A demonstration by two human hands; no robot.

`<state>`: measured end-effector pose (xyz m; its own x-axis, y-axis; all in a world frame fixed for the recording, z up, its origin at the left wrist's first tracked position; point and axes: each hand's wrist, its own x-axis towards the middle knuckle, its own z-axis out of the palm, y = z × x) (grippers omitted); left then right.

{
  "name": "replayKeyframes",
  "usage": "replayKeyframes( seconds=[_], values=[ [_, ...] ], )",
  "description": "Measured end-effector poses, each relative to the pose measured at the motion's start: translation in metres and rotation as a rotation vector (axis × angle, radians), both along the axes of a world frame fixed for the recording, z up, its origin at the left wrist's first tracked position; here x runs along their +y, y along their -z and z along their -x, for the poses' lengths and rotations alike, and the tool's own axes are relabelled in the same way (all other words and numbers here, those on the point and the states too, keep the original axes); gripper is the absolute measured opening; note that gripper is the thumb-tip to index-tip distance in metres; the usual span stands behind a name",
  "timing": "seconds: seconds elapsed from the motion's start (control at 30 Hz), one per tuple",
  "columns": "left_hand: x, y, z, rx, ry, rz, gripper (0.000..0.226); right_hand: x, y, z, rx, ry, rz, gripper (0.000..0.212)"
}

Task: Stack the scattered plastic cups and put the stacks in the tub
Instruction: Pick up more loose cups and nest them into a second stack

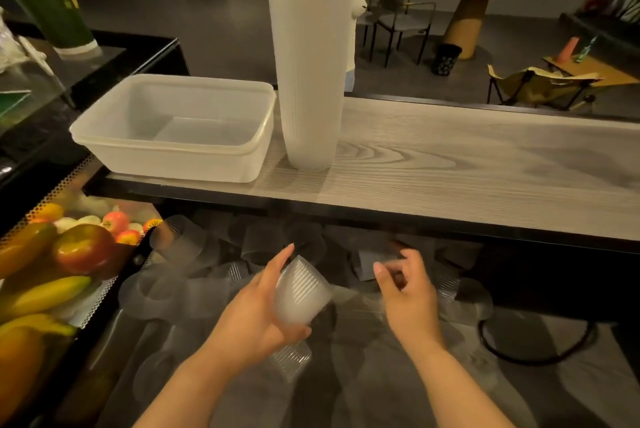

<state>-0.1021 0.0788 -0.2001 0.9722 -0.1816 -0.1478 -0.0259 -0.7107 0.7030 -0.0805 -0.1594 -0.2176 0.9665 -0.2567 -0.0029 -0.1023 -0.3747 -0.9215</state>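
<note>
On the left of the raised bench (450,157) the tub (173,126) sits with nothing in it, so no stack has gone in yet. Just beside it to the right a very tall stack of cups (310,56) stands upright, its long axis vertical and its top out of view; most of the stacking seems done. Below, on the lower surface, loose cups (166,292) lie scattered at odd angles. The left hand (256,316) grips a short stack (298,299) tilted steeply, one end pointing up and away, the other down toward the wrist. The right hand (405,285), well apart, has curled fingers; whether it pinches a cup I cannot tell.
</note>
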Motion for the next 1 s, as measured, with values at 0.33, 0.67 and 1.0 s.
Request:
replayKeyframes(
  seconds=[0.33,0.67,1.0],
  values=[
    [-0.006,-0.005,0.008,-0.047,0.011,-0.001,0.117,0.03,-0.045,0.022,0.146,-0.721,-0.049,0.04],
    [0.04,-0.015,0.026,-0.067,-0.244,0.022,0.12,0.095,0.044,0.049,0.532,-0.72,0.789,0.075],
    [0.04,-0.004,0.052,0.054,-0.126,-0.022,0.124,0.034,0.009,0.023,0.383,-0.087,-0.385,0.021]
  ],
)
